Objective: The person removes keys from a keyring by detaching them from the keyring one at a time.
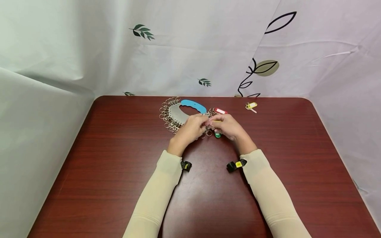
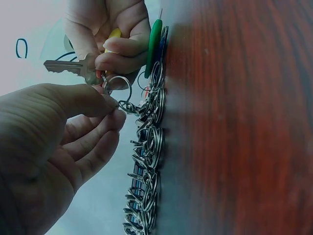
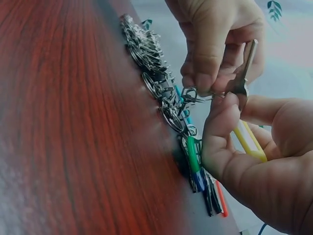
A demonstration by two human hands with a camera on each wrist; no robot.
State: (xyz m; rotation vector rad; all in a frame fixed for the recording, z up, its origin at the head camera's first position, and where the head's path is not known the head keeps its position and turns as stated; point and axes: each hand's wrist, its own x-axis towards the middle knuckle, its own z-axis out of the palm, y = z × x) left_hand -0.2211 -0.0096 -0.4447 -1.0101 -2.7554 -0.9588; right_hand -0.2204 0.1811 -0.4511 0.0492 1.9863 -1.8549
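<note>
Clock centred on where the hands meet, head view. A metal ring [image 2: 128, 84] is pinched by the left hand [image 1: 192, 127], thumb to fingertips; a small metal clip [image 3: 190, 95] is seen just beside those fingertips. A key [image 3: 241, 85] is held at its head by the right hand [image 1: 229, 127], at 3 o'clock from the left; its yellow tag [image 3: 250, 141] is tucked against the palm side. Whether ring and clip are linked can't be told, fingers in the way.

Steel plate [image 1: 177, 114] laid out at 9 to 10 o'clock, blue handle [image 1: 194, 105] at 10 to 11, edge lined with clips and rings. Red tag [image 1: 221, 111] seen at 1 to 2, green tag [image 1: 218, 135] at 5, both near the right hand. Second key [image 1: 253, 111], yellow-tagged, left lying well apart at 2 to 3. All borne by a red-brown table [image 1: 119, 165], backed by a white curtain [image 1: 166, 59] at 12
</note>
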